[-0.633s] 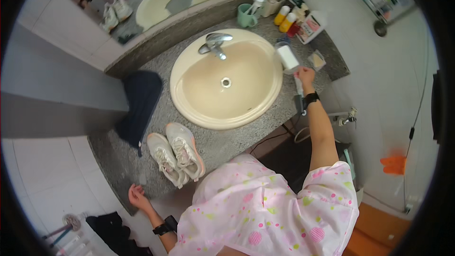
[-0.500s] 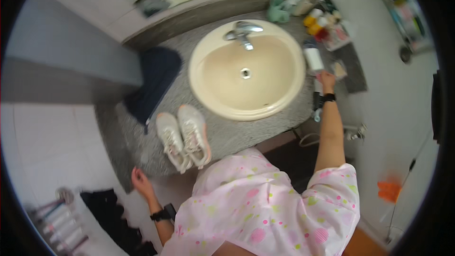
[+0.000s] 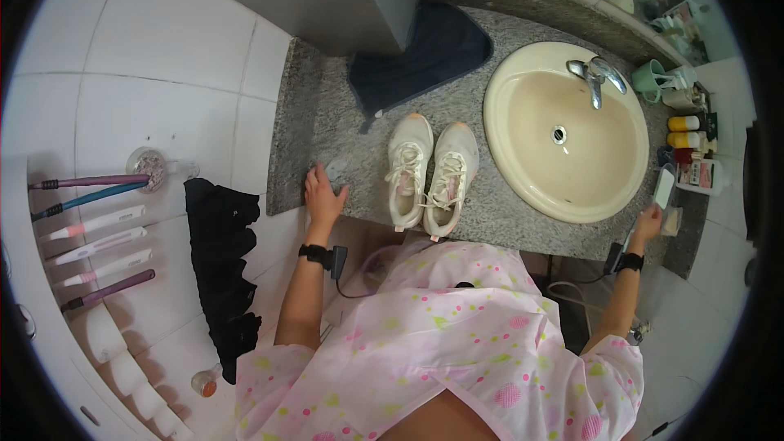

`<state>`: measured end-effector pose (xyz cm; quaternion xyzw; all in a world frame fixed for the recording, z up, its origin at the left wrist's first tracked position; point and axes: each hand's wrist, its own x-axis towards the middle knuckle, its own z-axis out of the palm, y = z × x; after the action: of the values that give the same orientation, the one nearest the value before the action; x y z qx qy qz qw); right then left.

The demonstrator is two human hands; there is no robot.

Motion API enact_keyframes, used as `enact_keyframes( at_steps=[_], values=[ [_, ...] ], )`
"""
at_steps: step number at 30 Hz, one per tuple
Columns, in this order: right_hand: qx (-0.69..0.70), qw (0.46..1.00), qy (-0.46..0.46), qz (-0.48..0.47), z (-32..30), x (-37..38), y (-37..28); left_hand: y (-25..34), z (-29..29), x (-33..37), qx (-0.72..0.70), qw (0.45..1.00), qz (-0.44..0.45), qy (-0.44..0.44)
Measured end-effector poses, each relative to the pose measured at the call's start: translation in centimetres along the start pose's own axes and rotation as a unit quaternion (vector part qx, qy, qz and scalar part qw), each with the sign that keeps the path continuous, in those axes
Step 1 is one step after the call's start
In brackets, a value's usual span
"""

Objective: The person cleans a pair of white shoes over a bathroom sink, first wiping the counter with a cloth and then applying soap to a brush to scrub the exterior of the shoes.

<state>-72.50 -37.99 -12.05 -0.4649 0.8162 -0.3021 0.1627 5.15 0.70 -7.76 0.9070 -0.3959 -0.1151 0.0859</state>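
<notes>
My left hand [image 3: 324, 196] lies at the front left edge of the grey stone counter [image 3: 351, 167], fingers spread and nothing in them. A pair of white sneakers with pinkish-orange trim, the left shoe [image 3: 408, 167] and the right shoe [image 3: 451, 175], stands side by side to the right of it, toes pointing to the wall. On the far right, my right hand [image 3: 647, 222] is closed at the near end of a white oblong object [image 3: 664, 185]; its kind is unclear. That hand is just past the right rim of the cream sink [image 3: 523, 184].
A dark blue cloth [image 3: 429, 57] lies behind the shoes. A chrome faucet [image 3: 598, 77] tops the sink. Green cups [image 3: 648, 77], yellow-capped bottles [image 3: 683, 123] and a white container [image 3: 700, 175] crowd the right corner. Black cloth [image 3: 220, 261] and several brush handles [image 3: 90, 181] hang at left.
The view has swung left, so the sink and shoes sit farther right in the picture. My left hand has come onto the counter edge. The right hand stays by the white object.
</notes>
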Motion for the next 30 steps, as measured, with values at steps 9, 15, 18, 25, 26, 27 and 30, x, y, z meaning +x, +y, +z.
enact_keyframes(
  at_steps=[9, 15, 18, 25, 26, 27, 30],
  values=[
    [0.240, 0.927, -0.216, -0.189, -0.1, -23.3, -25.4, 0.6, -1.0, 2.9, -0.085, 0.995, 0.041, 0.018],
    [0.100, 0.779, -0.459, -0.416, 1.5, -35.0, -35.3, 7.9, -7.5, 1.0, -0.168, 0.953, 0.242, 0.069],
    [0.111, 0.737, -0.528, -0.406, 3.0, -38.9, -36.5, 12.4, -10.5, -0.7, -0.174, 0.921, 0.346, 0.037],
    [0.153, 0.689, -0.495, -0.507, 3.3, -40.6, -34.7, 16.9, -11.3, -2.6, -0.178, 0.864, 0.470, -0.037],
    [0.187, 0.699, -0.451, -0.522, 3.0, -40.5, -34.3, 17.3, -11.2, -2.8, -0.180, 0.858, 0.476, -0.063],
    [0.185, 0.704, -0.447, -0.520, 2.7, -40.4, -33.9, 17.5, -10.8, -3.1, -0.182, 0.855, 0.481, -0.065],
    [0.166, 0.702, -0.440, -0.535, 1.4, -39.9, -32.1, 18.5, -9.6, -3.9, -0.216, 0.848, 0.474, -0.099]
  ],
)
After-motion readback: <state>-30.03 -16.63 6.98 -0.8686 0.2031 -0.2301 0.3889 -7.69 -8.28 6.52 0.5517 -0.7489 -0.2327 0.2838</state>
